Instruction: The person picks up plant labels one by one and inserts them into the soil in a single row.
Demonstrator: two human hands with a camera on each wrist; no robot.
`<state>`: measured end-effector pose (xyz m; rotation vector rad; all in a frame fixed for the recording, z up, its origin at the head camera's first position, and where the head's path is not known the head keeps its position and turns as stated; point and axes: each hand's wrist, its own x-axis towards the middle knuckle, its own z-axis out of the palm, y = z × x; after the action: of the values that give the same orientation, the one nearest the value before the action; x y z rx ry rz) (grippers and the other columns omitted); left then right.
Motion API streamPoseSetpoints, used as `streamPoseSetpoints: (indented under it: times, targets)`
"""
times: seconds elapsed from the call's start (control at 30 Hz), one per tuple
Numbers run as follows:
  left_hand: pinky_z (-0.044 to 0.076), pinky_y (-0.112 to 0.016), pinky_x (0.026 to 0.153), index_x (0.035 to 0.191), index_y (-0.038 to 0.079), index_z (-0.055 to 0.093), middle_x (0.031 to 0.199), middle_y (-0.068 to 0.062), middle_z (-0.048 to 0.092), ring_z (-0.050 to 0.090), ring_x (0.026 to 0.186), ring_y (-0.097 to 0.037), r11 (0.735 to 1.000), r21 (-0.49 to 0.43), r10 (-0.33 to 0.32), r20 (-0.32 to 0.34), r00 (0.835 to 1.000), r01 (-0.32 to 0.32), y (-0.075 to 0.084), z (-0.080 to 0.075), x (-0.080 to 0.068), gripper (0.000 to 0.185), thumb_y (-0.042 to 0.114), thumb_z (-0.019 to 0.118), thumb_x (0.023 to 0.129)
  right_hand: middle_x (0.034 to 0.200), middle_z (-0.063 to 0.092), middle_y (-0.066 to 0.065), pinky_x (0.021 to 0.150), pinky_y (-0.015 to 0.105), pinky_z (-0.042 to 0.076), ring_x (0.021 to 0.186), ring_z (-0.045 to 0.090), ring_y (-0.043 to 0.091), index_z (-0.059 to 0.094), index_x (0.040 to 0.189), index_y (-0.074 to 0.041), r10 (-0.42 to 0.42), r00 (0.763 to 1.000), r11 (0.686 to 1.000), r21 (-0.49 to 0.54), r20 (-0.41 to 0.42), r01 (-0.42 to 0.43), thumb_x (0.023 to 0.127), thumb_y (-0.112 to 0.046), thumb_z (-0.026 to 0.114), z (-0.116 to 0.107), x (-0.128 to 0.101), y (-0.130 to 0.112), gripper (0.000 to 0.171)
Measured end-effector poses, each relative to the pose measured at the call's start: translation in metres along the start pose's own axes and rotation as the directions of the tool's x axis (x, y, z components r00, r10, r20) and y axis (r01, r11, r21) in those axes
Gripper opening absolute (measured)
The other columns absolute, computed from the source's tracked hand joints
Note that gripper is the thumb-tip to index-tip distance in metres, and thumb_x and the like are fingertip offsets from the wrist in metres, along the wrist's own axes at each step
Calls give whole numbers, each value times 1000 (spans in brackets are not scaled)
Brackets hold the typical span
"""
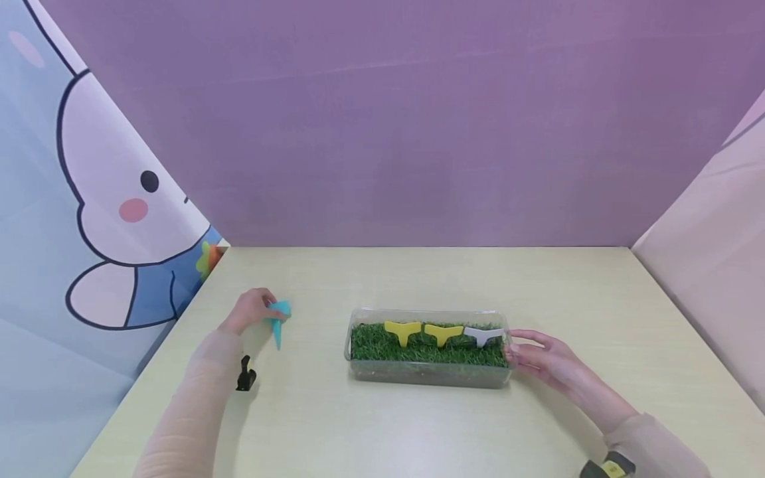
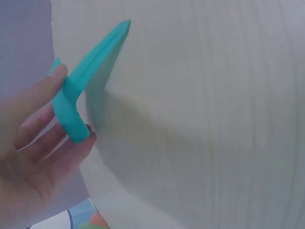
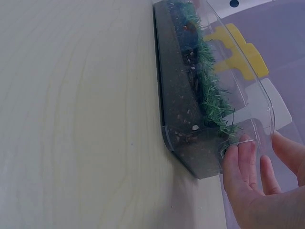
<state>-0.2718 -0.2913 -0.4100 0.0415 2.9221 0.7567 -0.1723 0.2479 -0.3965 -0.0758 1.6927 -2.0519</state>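
My left hand (image 1: 254,309) is at the left of the table and pinches a turquoise T-shaped plant label (image 2: 71,102) by its wide head. The label's pointed stem slants away from the fingers, close over the tabletop. My right hand (image 1: 552,362) is at the right end of a clear plastic planter box (image 1: 427,375), its extended fingers touching the end wall and rim. Green artificial grass (image 1: 373,344) covers dark soil inside the box. Two yellow plant labels (image 1: 403,332) and a white plant label (image 1: 483,336) stand in a row in the grass.
The pale wood table (image 1: 412,431) runs back to a purple backdrop (image 1: 418,133). At the left hangs a cloth with a cartoon figure (image 1: 101,219); a pale cloth (image 1: 717,265) borders the right. Dark devices sit at both wrists.
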Motion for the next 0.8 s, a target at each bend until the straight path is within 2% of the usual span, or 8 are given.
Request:
streamPoseSetpoints:
  times: [0.47, 0.8]
  targets:
    - [43, -43, 80, 97, -6, 56, 97, -22, 57, 51, 88, -32, 997, -70, -28, 4, 1000, 28, -4, -6, -2, 36, 17, 70, 75, 96, 64, 5, 84, 25, 46, 90, 61, 15, 49, 110, -12, -5, 1000, 1000, 17, 9, 5, 86, -6, 55, 0, 1, 1, 26]
    - [46, -38, 73, 94, -9, 60, 89, -20, 60, 55, 82, -29, 995, -98, 19, -9, 1000, -19, -1, -10, -6, 23, 6, 65, 78, 96, 64, 5, 83, 25, 46, 90, 61, 16, 52, 105, -16, -2, 1000, 1000, 26, 11, 2, 86, -5, 54, -1, 2, 2, 22]
